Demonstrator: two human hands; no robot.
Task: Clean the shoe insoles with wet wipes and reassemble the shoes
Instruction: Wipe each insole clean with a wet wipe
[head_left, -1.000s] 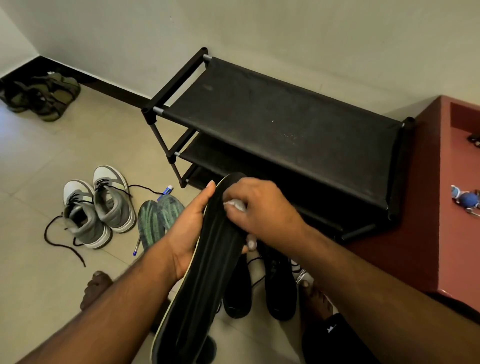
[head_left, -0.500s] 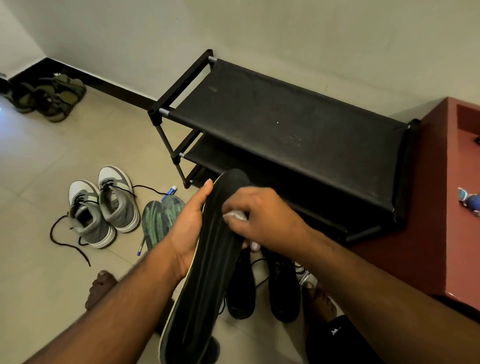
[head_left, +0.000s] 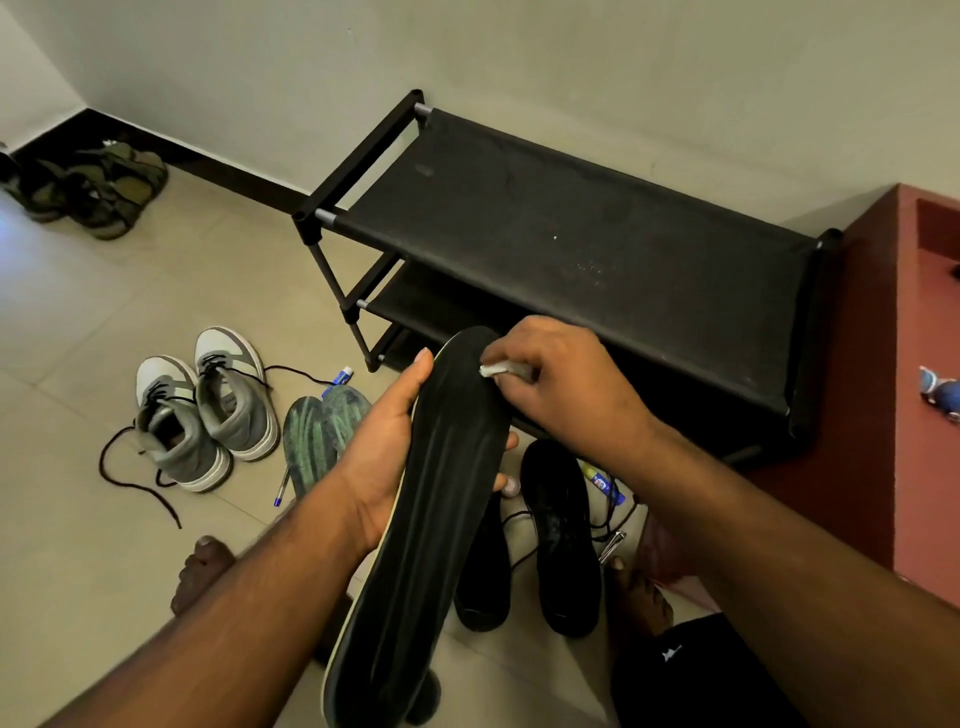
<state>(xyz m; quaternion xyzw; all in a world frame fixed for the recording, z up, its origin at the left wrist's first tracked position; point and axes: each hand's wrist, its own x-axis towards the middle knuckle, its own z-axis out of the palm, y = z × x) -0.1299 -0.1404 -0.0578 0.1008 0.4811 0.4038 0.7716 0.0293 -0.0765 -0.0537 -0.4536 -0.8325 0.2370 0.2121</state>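
I've got the black insole (head_left: 436, 525) front and centre, held up lengthwise over the floor, toe end pointing at the rack (head_left: 571, 244). The left hand (head_left: 384, 457) cradles it from beneath, palm along its left edge, thumb straight up beside the toe, fingertips curling round and peeking out on the right edge. The right hand (head_left: 550, 384) sits at the toe end, fingers bunched tight on a small white wipe (head_left: 493, 370) that touches the insole's upper right rim.

Directly below the insole, two black shoes (head_left: 561, 535) lie side by side on the tiles (head_left: 78, 338), laces loose. Bare feet flank them (toes only, the rest is hidden by the arms). Beside the right shoe there's a small tube (head_left: 602, 480) with a blue and yellow label; I can't read the print. A metal clipper-like tool (head_left: 612, 545) lies near it.

Out to the left, a pair of green patterned insoles (head_left: 317, 436) lies flat, a blue pen (head_left: 282, 488) just beside them, another small tube (head_left: 340, 376) at their top. Further left stand grey and white sneakers (head_left: 202, 410), black laces trailing; some tongue lettering, too small to read. Olive sandals (head_left: 88, 192) sit in the far corner. A red ledge (head_left: 883, 364) runs along the right.
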